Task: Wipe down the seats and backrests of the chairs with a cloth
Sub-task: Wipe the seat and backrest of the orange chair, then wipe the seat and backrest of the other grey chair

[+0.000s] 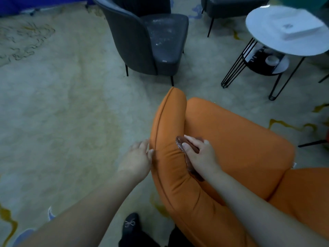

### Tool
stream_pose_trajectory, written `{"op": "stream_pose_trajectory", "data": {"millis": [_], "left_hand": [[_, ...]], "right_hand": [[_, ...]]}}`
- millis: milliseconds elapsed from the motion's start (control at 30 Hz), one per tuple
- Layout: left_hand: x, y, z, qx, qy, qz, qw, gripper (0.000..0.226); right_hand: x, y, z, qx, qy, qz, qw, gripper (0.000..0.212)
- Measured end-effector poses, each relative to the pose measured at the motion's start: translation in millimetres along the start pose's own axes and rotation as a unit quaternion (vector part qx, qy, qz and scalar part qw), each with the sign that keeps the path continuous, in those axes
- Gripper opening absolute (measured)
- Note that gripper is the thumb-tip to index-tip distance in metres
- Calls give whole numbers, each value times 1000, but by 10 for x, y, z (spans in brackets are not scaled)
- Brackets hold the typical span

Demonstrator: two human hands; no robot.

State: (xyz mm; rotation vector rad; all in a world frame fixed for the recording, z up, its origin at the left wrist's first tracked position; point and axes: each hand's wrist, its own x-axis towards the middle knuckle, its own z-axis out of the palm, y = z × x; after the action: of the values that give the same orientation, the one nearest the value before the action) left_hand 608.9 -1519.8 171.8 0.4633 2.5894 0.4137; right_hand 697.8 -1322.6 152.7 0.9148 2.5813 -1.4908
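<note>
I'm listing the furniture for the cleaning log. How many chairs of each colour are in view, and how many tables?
Orange chairs: 1
Dark grey chairs: 2, one near, one partly cut off at the top edge
Round white tables: 1
Total: 4

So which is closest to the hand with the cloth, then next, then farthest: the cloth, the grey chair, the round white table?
1. Brown cloth, under the right hand.
2. Grey chair, ahead across the carpet.
3. Round white table, far right; close to the chair's distance.

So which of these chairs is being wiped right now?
The orange chair: the right hand presses a brown cloth on it; the dark grey chair beyond stands untouched.
</note>
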Motion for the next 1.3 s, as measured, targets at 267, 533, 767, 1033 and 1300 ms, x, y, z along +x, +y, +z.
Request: {"op": "stream_pose_trajectory", "data": {"millis": [267,533,767,1033,1300], "left_hand": [[-291,-736,-445,121,29,69,990,51],[-381,-1709,-1180,167,25,103,980,53],[-262,-2177,-1577,179,39,124,975,53],[254,-2169,-1705,186,25,148,971,53],[1286,-1846,-2097,213,28,169,962,53]], "right_hand": [[-288,-765,535,-87,32,-31,995,37],[-387,-1694,1356,-67,102,-23,992,40],[-407,-2114,1693,-57,112,1,992,43],[24,-2225,1665,-51,105,26,993,44],[948,-2281,1478,-72,90,35,993,44]]}}
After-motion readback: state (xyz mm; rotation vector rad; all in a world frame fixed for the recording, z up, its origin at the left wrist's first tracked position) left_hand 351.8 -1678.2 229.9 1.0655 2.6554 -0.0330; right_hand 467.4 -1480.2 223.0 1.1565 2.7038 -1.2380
